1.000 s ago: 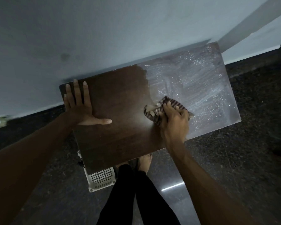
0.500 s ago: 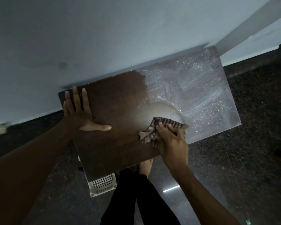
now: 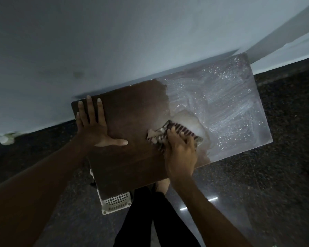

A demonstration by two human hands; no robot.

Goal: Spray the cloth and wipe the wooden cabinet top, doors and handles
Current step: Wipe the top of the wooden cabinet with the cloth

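Nearest the camera, black-trousered legs (image 3: 150, 221) and a bare foot (image 3: 162, 184) are seen on the dark speckled stone floor (image 3: 257, 193), which stretches open to the right of the cabinet. A white plastic lattice basket (image 3: 115, 202) is tucked partly beneath the near left corner of the dark brown rectangular wooden cabinet top (image 3: 128, 161). The near edge is crossed only by the right forearm.

The right hand (image 3: 181, 154) is laid on the brown-and-cream striped cloth (image 3: 185, 133), which is bunched under bent fingers and pressed to the wood near the middle of the top. It lies where the dark dry half meets a glistening, streaked wet film (image 3: 230, 107) spread across the right half to the right edge.

Farther left, the left hand (image 3: 93, 129) is spread flat on the far left corner. Its fingers are straight, its thumb is stretched rightward, and nothing is held; the little finger is placed at the left edge.

The far edge is set against a pale grey wall (image 3: 132, 41).
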